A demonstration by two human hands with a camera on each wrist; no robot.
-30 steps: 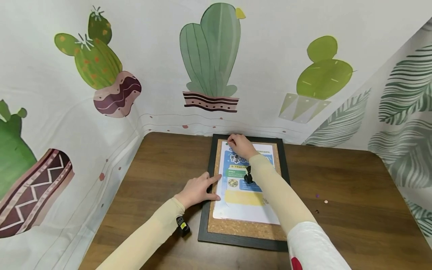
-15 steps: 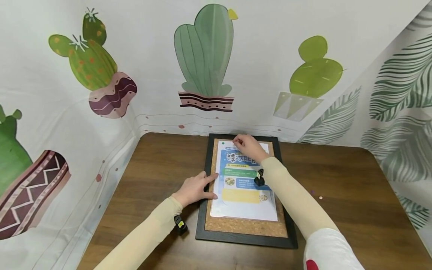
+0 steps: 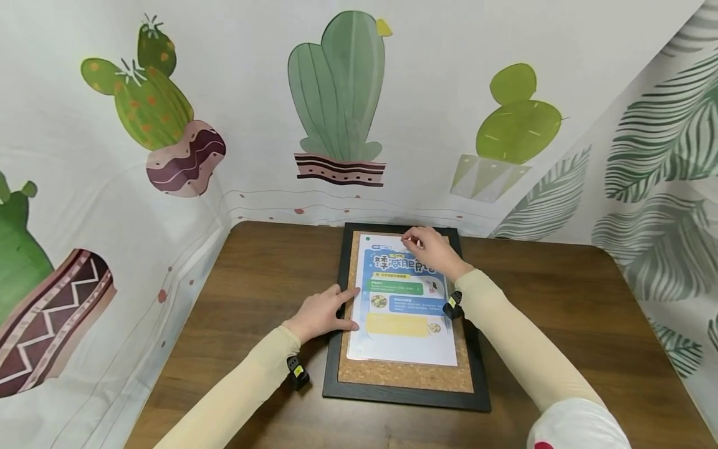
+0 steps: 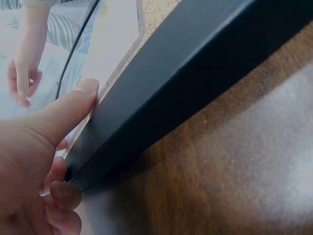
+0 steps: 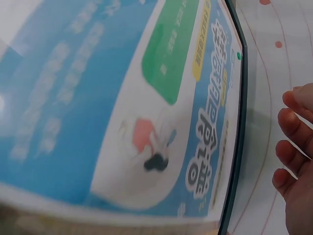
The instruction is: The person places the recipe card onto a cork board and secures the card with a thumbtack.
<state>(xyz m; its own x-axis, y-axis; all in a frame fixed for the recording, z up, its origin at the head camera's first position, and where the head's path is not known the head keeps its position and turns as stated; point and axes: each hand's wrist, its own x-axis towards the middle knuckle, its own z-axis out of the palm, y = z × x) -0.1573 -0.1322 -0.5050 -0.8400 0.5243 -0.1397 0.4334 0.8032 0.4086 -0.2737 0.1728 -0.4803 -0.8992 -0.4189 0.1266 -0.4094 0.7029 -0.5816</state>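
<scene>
A printed poster (image 3: 399, 347) lies on a cork board (image 3: 404, 378) with a black frame (image 3: 405, 402). A small green push pin (image 3: 368, 238) sits at the poster's top left corner. My left hand (image 3: 317, 315) spreads thumb and index finger over the poster's left edge; in the left wrist view the thumb (image 4: 73, 105) rests at that edge, the other fingers bent beside the frame's outer side. Near the top of the board, my right hand (image 3: 434, 251) is raised with loosely curled fingers; the right wrist view shows nothing in them.
The board lies on a brown wooden table (image 3: 269, 262), its far end close to a white cloth (image 3: 258, 143) printed with cacti and leaves. Both wrists wear black camera bands. My right forearm (image 3: 521, 343) crosses the table on the right.
My right hand has moved right from the poster's top left corner, leaving the green push pin in sight. The left hand stays at the left edge. Small bits on the table are now hidden.
</scene>
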